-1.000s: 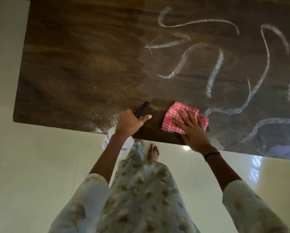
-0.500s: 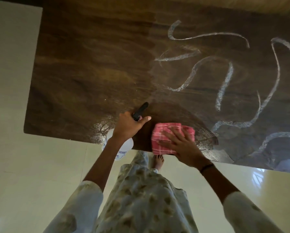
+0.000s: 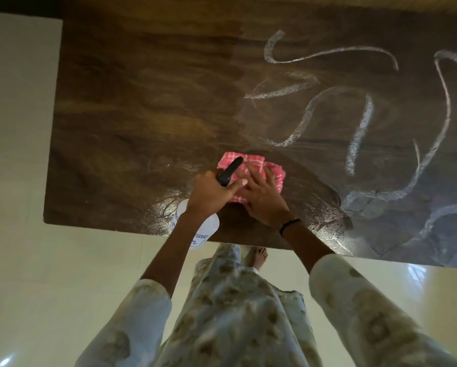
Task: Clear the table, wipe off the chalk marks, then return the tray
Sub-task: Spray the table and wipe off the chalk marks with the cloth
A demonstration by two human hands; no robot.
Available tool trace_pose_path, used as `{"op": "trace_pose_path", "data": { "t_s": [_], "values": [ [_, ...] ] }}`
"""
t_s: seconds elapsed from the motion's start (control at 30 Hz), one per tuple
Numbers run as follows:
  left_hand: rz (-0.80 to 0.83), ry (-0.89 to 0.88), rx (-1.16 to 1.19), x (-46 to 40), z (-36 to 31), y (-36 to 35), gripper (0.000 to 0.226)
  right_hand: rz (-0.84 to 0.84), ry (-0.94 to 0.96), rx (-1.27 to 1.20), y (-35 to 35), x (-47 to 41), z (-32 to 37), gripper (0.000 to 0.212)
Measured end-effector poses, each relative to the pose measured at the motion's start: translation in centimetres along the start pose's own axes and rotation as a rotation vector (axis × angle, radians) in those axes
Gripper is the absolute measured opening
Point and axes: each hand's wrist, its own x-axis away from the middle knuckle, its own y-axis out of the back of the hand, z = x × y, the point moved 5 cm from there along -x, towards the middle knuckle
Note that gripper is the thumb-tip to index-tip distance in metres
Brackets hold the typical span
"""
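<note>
**Head view: cloth on table, bottle in the other hand**

We look down on a dark wood table (image 3: 142,115) w/ pale floor (image 3: 18,181) around it. Our right hand (image 3: 264,200) lies flat on a pink checked cloth (image 3: 275,172), fingers straight and spread, pressing it to the tabletop near the 6 o'clock edge, about mid-frame. No curl round the cloth; it's a flat-palm press. A dark band sits on that wrist.

Our left hand (image 3: 211,193) grips a spray bottle (image 3: 198,229): fingers wrapped round the neck, thumb out toward the right hand. The black nozzle (image 3: 230,170) sticks up toward 1 o'clock and overlaps the cloth's left part in this view; can't tell if they touch. The white bottle body hangs at 7 o'clock of the hand, over the table's near edge.

Chalk marks (image 3: 359,133) – broad white curved strokes – cover the table from 12 to 4 o'clock of the cloth, well apart from it at the top, nearer at 3–4 o'clock. The wood round the cloth looks darker and wet-shiny, w/ streaky smears at 7 and 4 o'clock along the near edge. The table's left half shows only faint haze.

A bare foot (image 3: 257,258) shows on the floor under the edge, at 6 o'clock, w/ patterned sleeves and clothing below.
</note>
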Motion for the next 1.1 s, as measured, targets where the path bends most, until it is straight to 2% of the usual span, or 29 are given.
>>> {"op": "trace_pose_path", "data": {
  "t_s": [0.13, 0.2, 0.27, 0.33, 0.43, 0.67, 1.1],
  "values": [
    [0.010, 0.006, -0.011, -0.5, -0.4, -0.1, 0.036, 0.068, 0.167, 0.077, -1.4, 5.7, -1.2, 0.077],
    [0.020, 0.007, -0.024, -0.9, -0.6, -0.4, 0.034, 0.060, 0.106, 0.083, -1.3, 8.5, -4.0, 0.080],
    [0.033, 0.019, -0.036, -1.2, -0.9, -0.9, 0.033, 0.027, -0.049, 0.031, -0.4, 9.5, -6.8, 0.076],
    [0.051, 0.023, -0.042, -1.5, -1.2, -1.8, 0.032, 0.004, -0.194, -0.036, 0.5, 8.5, -8.6, 0.068],
    [0.064, 0.019, -0.078, -2.2, -1.6, -3.0, 0.038, -0.004, -0.291, -0.103, 0.9, 6.4, -8.9, 0.068],
    [-0.015, 0.038, -0.118, -3.3, -2.3, -3.7, 0.040, -0.053, -0.301, -0.117, 0.7, 6.2, -8.8, 0.075],
    [-0.035, 0.034, -0.137, -4.7, -1.7, -2.1, 0.054, -0.050, -0.297, -0.138, 0.3, 6.2, -9.0, 0.075]
  ]
}}
